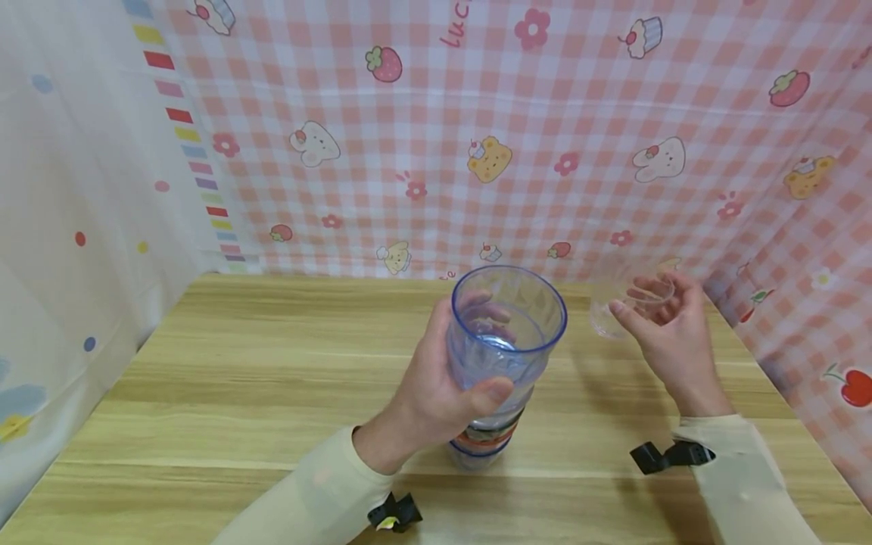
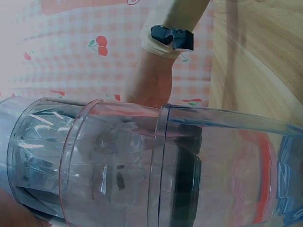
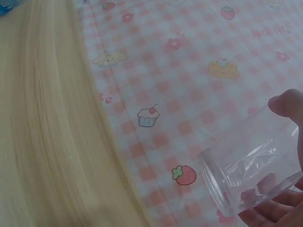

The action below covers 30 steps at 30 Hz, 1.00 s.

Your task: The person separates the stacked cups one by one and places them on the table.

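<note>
My left hand [image 1: 436, 378] grips a tall stack of nested clear plastic cups [image 1: 504, 363], fingers behind and thumb in front. The top cup has a blue rim. Lower down, bands of dark green, red and blue show through the walls. In the left wrist view the stack [image 2: 113, 161] fills the lower half, and red and blue rims [image 2: 161, 165] stand apart along it. At the right, my right hand [image 1: 671, 325] holds a single colourless cup [image 1: 606, 314] between thumb and fingers. The right wrist view shows this cup [image 3: 251, 165] tilted, above the table.
A light wood-grain table [image 1: 272, 378] lies under both hands. Behind it hangs a pink checked cloth [image 1: 381, 151], which continues on the right side. A white dotted cloth [image 1: 82, 189] hangs at the left. Black wrist cameras [image 1: 671, 456] are strapped to both sleeves.
</note>
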### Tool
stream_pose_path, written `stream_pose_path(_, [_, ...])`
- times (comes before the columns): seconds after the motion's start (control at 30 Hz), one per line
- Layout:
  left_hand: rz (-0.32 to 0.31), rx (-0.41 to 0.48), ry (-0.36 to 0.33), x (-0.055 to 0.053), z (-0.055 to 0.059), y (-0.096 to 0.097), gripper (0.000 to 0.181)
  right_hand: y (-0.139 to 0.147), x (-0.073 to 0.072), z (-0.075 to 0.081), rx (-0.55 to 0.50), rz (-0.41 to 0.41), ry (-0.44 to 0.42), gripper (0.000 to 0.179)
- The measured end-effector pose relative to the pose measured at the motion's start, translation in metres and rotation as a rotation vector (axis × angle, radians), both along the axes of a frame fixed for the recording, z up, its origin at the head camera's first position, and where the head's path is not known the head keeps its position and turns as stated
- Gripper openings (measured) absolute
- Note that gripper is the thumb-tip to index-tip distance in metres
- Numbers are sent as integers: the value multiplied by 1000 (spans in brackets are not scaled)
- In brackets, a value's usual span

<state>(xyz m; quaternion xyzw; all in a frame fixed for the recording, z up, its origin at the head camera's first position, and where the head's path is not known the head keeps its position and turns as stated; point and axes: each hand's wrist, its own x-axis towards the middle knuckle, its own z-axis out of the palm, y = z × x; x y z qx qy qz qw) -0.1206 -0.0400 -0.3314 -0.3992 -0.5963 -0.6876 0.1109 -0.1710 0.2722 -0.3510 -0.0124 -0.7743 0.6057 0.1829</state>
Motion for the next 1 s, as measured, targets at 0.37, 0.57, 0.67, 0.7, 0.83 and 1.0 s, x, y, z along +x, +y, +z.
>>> stream_pose_path(0.37, [-2,14,14,0,0,0,91,5,-13,-14,64,-23,-99,75])
stream_pose_path(0.57, [4,6,16,0,-1,0,91,7,-20,-23,81,-36,-147,80])
stream_pose_path(0.67, [-1,8,14,0,-1,0,91,9,-23,-29,93,-48,-176,81])
stream_pose_path(0.7, [-3,9,14,0,-1,0,91,10,-24,-31,96,-54,-186,81])
stream_pose_path(0.83, [-4,8,10,0,-1,0,91,12,-27,-36,100,-74,-212,81])
stream_pose_path(1.0, [-1,9,7,0,-1,0,92,14,-29,-43,121,-96,-230,81])
